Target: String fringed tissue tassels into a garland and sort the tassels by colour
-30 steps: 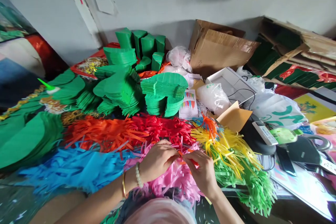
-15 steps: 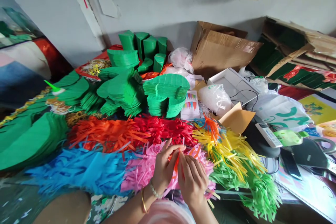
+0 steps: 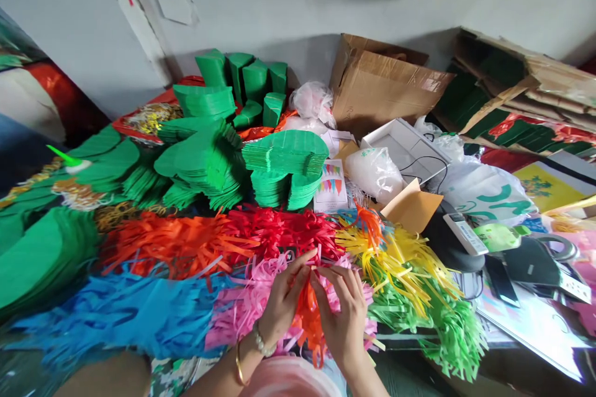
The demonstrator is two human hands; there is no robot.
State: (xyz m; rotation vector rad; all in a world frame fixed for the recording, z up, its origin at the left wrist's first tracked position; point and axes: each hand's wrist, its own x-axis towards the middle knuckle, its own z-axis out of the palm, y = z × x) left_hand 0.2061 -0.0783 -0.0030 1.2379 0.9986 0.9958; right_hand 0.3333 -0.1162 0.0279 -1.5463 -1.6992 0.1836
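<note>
Both my hands meet over a pile of pink fringed paper (image 3: 242, 298). My left hand (image 3: 285, 298), with a bead bracelet and a gold bangle on its wrist, pinches the top of an orange paper tassel (image 3: 311, 322). Opposite it, the fingertips of my right hand (image 3: 343, 304) close on the same top end. The orange strips hang down between the two hands. Around them lie red fringe (image 3: 288, 229), orange fringe (image 3: 177, 239), blue fringe (image 3: 135, 310), yellow fringe (image 3: 400, 260) and light green fringe (image 3: 454, 329).
Stacks of green cut paper (image 3: 284, 152) cover the table's back and left. A cardboard box (image 3: 386, 90) leans by the wall. A white open box (image 3: 405, 146), plastic bags (image 3: 484, 189), a phone (image 3: 500, 279) and a small orange tassel (image 3: 371, 226) lie to the right.
My hands have shifted slightly, and the right hand's fingers have spread from the left. More of the orange tassel now shows hanging between them. The whole view has moved a little.
</note>
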